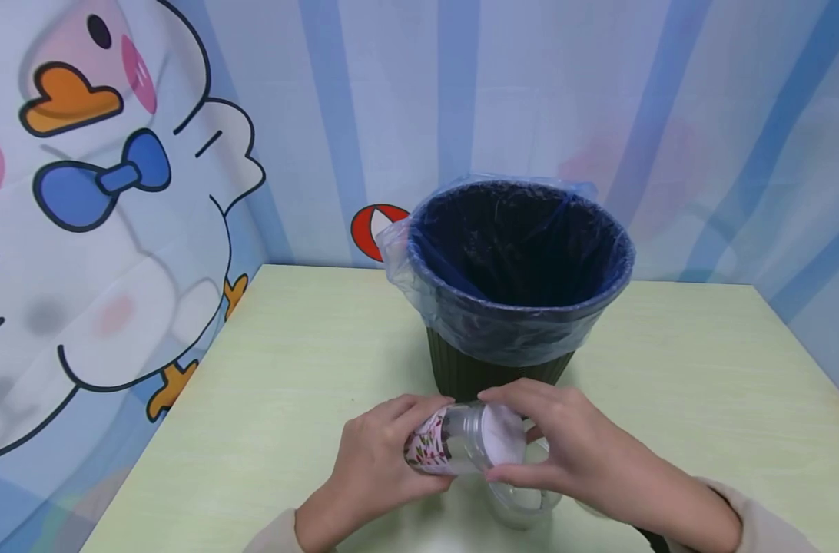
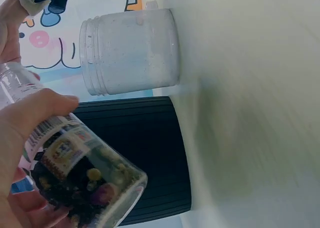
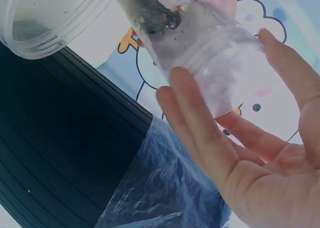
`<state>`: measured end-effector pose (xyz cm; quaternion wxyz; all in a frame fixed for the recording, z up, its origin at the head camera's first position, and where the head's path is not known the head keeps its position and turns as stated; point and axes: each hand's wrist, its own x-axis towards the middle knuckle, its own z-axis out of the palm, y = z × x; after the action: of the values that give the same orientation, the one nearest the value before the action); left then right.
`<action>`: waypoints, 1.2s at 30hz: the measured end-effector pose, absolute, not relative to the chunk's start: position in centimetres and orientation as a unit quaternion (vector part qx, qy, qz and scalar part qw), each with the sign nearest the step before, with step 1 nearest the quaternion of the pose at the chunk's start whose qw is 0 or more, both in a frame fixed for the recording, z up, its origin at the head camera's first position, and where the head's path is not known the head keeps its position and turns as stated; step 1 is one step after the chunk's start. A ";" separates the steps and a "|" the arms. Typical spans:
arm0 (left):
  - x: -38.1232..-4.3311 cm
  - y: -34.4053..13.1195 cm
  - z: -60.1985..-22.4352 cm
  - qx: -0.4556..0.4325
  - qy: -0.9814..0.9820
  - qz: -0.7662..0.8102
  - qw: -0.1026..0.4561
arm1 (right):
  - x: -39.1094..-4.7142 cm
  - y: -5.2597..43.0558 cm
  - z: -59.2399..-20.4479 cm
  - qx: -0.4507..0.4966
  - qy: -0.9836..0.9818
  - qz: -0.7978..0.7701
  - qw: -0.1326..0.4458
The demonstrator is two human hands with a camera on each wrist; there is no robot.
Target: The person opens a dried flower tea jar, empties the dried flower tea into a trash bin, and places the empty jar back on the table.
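My left hand [image 1: 381, 449] grips a clear jar [image 1: 464, 442] with a pink floral label, tilted on its side. Dark and yellowish dried bits, like flower tea, show inside it in the left wrist view. At the jar's whitish lid [image 1: 504, 435], my right hand [image 1: 575, 434] has its fingers on one edge and its thumb on the opposite edge. Below and beside the lid stands a wider clear jar [image 2: 130, 52], its threaded rim bare of any lid; in the head view my right hand partly hides it.
Just behind the hands stands a dark ribbed trash bin [image 1: 495, 369], lined with a translucent blue bag [image 1: 502, 334] folded over its rim. All stand on a pale yellow-green table [image 1: 323, 346]. A cartoon-printed cloth [image 1: 392, 92] hangs behind and to the sides.
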<state>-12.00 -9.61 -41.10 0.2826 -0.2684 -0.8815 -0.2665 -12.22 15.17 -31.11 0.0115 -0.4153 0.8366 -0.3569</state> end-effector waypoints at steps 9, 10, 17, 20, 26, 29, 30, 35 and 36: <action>-12.1 -9.5 -40.4 -0.287 -0.881 -0.281 0.248 | -12.6 15.6 -30.8 -0.446 0.842 -0.303 0.033; -12.0 -9.5 -40.4 -0.289 -0.881 -0.291 0.237 | -12.7 15.6 -30.7 -0.449 0.844 -0.291 0.041; -12.1 -9.5 -40.4 -0.287 -0.879 -0.314 0.216 | -13.3 15.8 -30.0 -0.504 0.811 -0.293 0.046; -12.3 -9.5 -40.4 -0.287 -0.879 -0.310 0.221 | -13.3 16.0 -30.1 -0.525 0.796 -0.301 0.022; -12.4 -9.6 -40.2 -0.281 -0.884 -0.296 0.230 | -12.9 15.8 -30.6 -0.443 0.849 -0.288 -0.017; -12.5 -9.6 -40.1 -0.278 -0.885 -0.294 0.230 | -12.9 15.7 -30.8 -0.412 0.860 -0.302 -0.010; -12.5 -9.6 -40.0 -0.278 -0.885 -0.293 0.230 | -12.9 15.6 -30.8 -0.409 0.858 -0.311 -0.002; -12.6 -9.6 -39.9 -0.278 -0.887 -0.289 0.228 | -13.3 15.9 -30.8 -0.469 0.823 -0.321 0.005; -12.6 -9.7 -39.9 -0.278 -0.888 -0.289 0.225 | -13.4 16.1 -30.8 -0.490 0.814 -0.312 -0.004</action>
<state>-12.61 -9.66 -39.88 0.2247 -0.2777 -0.8881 -0.2894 -13.42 16.06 -30.79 -0.0039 -0.4904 0.8136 -0.3123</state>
